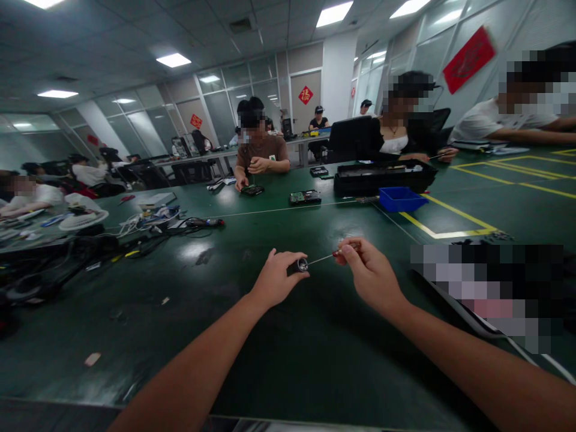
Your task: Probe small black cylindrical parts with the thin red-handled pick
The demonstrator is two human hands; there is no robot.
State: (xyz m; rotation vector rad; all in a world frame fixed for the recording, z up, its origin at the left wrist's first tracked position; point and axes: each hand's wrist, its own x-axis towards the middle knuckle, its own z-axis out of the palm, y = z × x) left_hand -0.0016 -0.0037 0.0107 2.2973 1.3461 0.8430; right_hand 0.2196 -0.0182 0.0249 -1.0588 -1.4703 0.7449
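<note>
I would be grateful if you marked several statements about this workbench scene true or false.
1. The left hand holds a black cylindrical part. True.
2. The right hand is empty. False: it holds a screwdriver, its shaft pointing towards the cylindrical part.
3. The blue tray is nearer the camera than the long black housing. True.
4. The yellow lines are on the left side of the table. False: they are on the right side.
5. The tabletop is green. True.
</note>
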